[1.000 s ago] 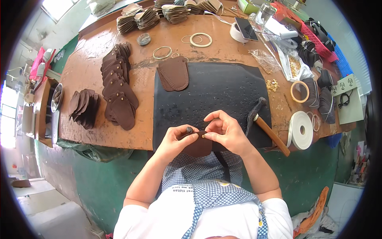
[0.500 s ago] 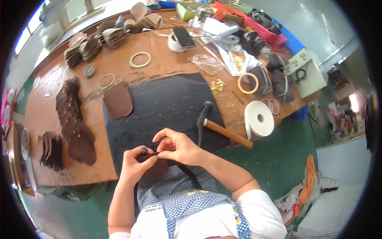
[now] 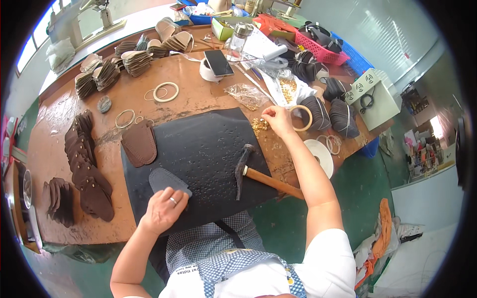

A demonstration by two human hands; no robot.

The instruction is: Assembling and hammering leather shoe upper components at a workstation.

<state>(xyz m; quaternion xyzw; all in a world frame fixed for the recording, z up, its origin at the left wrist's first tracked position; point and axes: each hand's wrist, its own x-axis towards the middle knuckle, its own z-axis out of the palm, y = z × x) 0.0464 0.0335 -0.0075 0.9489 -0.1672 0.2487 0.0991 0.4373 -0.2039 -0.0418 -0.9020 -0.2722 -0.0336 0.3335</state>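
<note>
My left hand (image 3: 166,210) is closed on the lower end of a dark leather piece (image 3: 169,182) with a rounded top, which lies on the black mat (image 3: 208,134). A ring shows on one finger. My right hand (image 3: 278,120) reaches out to a small pile of gold metal studs (image 3: 259,126) beyond the mat's right edge. Its thumb and fingertips are pinched together; whether a stud is between them is too small to tell. A hammer (image 3: 268,179) with a wooden handle rests on the mat between my arms. Brown leather pieces (image 3: 139,144) lie at the mat's upper left corner.
Overlapping brown leather pieces with studs (image 3: 88,169) line the table's left side. Tan stacks (image 3: 136,62) stand at the back. A tape ring (image 3: 309,117) and a white roll (image 3: 320,155) sit near my right arm; a phone (image 3: 218,63) lies farther back.
My hands have parted. The left has brought the leather piece from the table's near edge forward onto the mat. My right hand has let go of it and moved right to the studs.
</note>
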